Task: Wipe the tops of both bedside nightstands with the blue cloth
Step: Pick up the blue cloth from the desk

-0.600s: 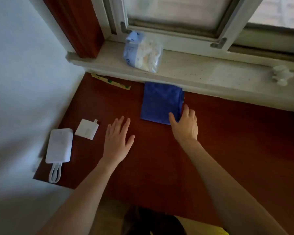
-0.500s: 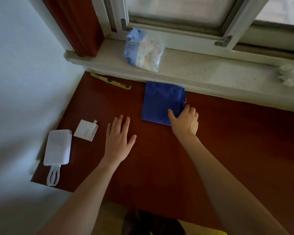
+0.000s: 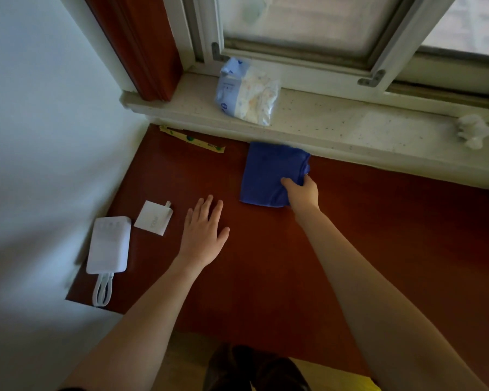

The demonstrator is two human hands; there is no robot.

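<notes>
Nightstand (image 3: pixel 336 249): flat bench top, reddish-brown wood veneer, smooth with a dull sheen, set into a room corner. Pale wall (image 3: pixel 40 136) along its 9 o'clock side; window sill (image 3: pixel 350 128) along 12 o'clock.

Sill: off-white speckled stone, straight front edge. White-framed window (image 3: pixel 294 60) above it, metal corner brackets, hazy pane. Dark red wood trim (image 3: pixel 141 46) stands at the sill's 9 o'clock end.

On the sill: a soft plastic pack (image 3: pixel 246 93), pale blue and white print, crinkled; a small crumpled white lump (image 3: pixel 473 131) toward 3 o'clock.

On the nightstand:
- Cloth (image 3: pixel 268 170): blue, folded roughly square, soft nap, lying at 12 o'clock with its far edge touching the sill's face.
- Strip (image 3: pixel 192 140): narrow, yellowish, green marks, flat, at 11 o'clock just below the sill.
- Charger (image 3: pixel 153 218): white, square, prongs at one corner, at 9 o'clock.
- Power bank (image 3: pixel 109 245): white, rounded rectangle, matte, with a looped white cable (image 3: pixel 103 290) at its near end, just beside the charger at 8 o'clock.

Right hand (image 3: pixel 302 193): on the cloth's near 3 o'clock corner, thumb on top, fingers curled around the edge; grip pinched onto the cloth.

Left hand (image 3: pixel 205 232): flat, palm down, fingers spread, grip wide, holding nothing, between charger and cloth.
</notes>
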